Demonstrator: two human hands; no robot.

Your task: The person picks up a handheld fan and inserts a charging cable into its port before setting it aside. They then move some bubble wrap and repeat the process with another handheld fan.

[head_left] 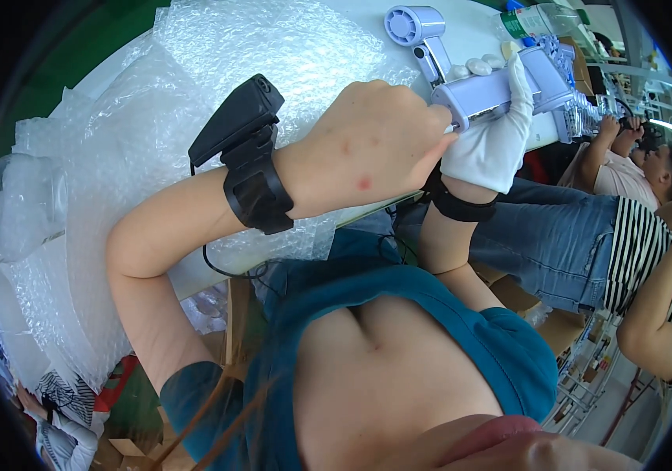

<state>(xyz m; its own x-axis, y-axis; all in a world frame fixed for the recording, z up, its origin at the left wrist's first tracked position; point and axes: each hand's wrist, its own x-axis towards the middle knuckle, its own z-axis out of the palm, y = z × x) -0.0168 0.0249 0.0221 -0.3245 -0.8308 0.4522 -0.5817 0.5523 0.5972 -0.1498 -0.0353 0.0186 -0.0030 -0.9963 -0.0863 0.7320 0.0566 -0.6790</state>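
Note:
My right hand (pixel 483 153), in a white glove, holds a long lavender plastic casing (pixel 479 100) with one finger stretched up along its far side. My left hand (pixel 379 141) is bare and closed, its fingertips pinched against the casing's near left end; what lies between them is hidden. Just beyond the casing lies a lavender handheld fan (pixel 416 30) with a round grille. More lavender parts (pixel 548 78) sit to the right of the gloved fingers.
Bubble wrap (pixel 265 47) covers much of the white table on the left and far side. A plastic bottle (pixel 536 21) with a green label lies at the far right. On the right stands a person in jeans (pixel 556 235); another person (pixel 626 169) works farther along.

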